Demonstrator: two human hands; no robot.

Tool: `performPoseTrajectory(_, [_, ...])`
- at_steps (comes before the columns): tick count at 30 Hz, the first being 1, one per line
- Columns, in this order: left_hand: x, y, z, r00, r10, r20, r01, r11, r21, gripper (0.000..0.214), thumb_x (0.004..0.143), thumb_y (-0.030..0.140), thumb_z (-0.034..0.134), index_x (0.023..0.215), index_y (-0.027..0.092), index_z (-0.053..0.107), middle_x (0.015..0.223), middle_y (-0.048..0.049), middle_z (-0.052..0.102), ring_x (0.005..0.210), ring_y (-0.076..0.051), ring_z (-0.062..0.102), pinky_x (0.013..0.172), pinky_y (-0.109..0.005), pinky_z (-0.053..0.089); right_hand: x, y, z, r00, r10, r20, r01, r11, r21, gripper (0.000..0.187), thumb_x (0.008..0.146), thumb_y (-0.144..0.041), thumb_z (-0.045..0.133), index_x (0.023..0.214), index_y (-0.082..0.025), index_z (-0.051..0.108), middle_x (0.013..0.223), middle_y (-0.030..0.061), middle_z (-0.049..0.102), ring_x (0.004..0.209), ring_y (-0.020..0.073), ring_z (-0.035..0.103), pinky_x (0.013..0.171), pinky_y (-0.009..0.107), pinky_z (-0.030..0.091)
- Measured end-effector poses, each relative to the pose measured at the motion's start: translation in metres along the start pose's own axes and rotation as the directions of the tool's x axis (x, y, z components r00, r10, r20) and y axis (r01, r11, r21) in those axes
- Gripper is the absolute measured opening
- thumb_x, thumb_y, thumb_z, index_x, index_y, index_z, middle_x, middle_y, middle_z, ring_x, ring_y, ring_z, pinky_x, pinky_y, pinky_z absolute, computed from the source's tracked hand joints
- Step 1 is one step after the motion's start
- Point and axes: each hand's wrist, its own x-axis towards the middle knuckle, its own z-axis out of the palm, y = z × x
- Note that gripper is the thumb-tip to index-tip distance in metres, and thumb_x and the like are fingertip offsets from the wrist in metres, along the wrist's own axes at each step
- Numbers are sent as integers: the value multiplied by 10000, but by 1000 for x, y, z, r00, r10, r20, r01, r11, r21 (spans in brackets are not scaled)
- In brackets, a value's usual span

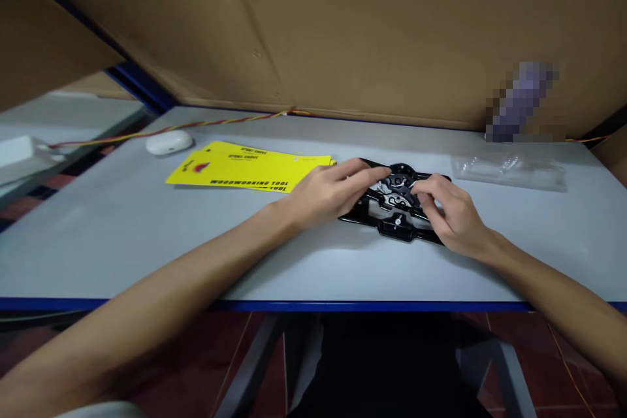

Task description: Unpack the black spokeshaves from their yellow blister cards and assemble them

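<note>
Black tools (394,227) lie grouped between half-curled left hand (326,194) and nearly closed right hand (454,217) — likely for easy handling — can't tell grips.

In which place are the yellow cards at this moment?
In the head view, the yellow cards lie mostly left of centre on the gray table, between the white case and the person's left hand.

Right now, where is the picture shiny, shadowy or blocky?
Head view: bright glare on the crinkled clear plastic sleeve; soft shadow on the pale grey tabletop beside the bare left hand, also head view; purple shape at right, head view, hidden by squares.
</note>
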Motion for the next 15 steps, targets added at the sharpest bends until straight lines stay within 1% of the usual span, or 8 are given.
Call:
performPoseTrajectory(3, [-2,6,-1,988,154,11,-154,987,38,380,1036,163,407,1286,272,672,1047,-54,764,834,-148,701,715,-268,569,0,1,-1,1000,-21,11,21,1000,-7,311,986,-57,407,1143,-250,593,953,30,625,777,152,586,694,317,496])
performPoseTrajectory(5, [-1,10,-1,981,191,31,-192,981,29,373,1035,162,412,1265,280,681,1034,-49,776,815,-155,694,701,-281,563,0,1,-1,999,-26,32,27,999,-28,313,976,-48,402,1107,-227,622,941,36,609,758,148,580,676,308,492])
performPoseTrajectory(8, [0,18,1,985,174,11,-174,985,-23,344,1033,182,444,1263,291,675,995,-42,784,765,-159,673,675,-292,547,2,-2,-1,996,-51,70,56,995,-82,280,966,-66,418,1064,-180,655,893,46,600,736,156,570,667,310,492])
performPoseTrajectory(10, [1,24,2,989,143,-43,-146,985,-90,298,1040,221,467,1254,275,667,952,-37,784,740,-154,664,677,-289,537,4,-5,0,993,-92,80,101,988,-117,229,975,-124,463,1068,-163,669,871,52,613,743,171,570,679,325,498])
performPoseTrajectory(12, [2,29,3,990,107,-89,-120,980,-156,253,1055,279,476,1221,251,665,893,-27,781,716,-147,661,683,-286,519,6,-8,2,986,-152,76,162,975,-152,182,991,-194,511,1031,-160,685,848,56,625,748,183,571,697,336,501])
performPoseTrajectory(15, [6,32,2,992,62,-108,-82,978,-194,236,1065,354,490,1162,235,670,870,-10,783,680,-131,659,724,-305,470,8,-9,4,977,-197,82,209,958,-195,221,1023,-227,515,937,-152,704,802,56,626,730,178,567,702,327,490])
